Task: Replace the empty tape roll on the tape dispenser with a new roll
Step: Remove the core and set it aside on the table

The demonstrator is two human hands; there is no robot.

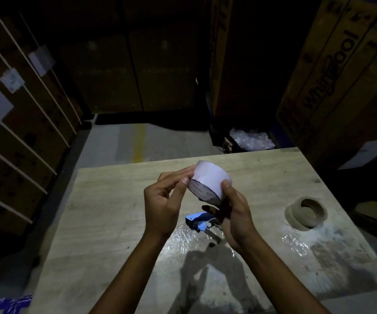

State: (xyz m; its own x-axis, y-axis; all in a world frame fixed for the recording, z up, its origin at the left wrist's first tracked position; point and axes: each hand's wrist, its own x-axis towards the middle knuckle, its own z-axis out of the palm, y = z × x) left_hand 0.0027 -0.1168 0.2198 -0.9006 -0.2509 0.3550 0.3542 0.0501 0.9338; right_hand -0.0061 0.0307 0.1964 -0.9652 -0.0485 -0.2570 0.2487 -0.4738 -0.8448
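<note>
Stacked cardboard cartons (332,71) wall in a dim storeroom where a person works over a pale wooden counter (115,211). Both hands hold a new roll of tape (208,181) up above the surface: the left hand (165,205) pinches the roll's far edge, thumb and forefinger pressed to its outer wrap as if feeling for the loose end, while the right hand (232,214) cups the near side, thumb on the rim. Just below and between the hands, a blue tape dispenser (202,223) lies on the counter, partly hidden by the right hand; whether its spindle is bare cannot be told. Well off to the right of the right hand sits a spent cardboard core (306,213). The likely snag from here is the tape's end: in this poor light it could be missed, torn into a sliver, or stuck back on itself, and the roll could go onto the dispenser facing the wrong way.
</note>
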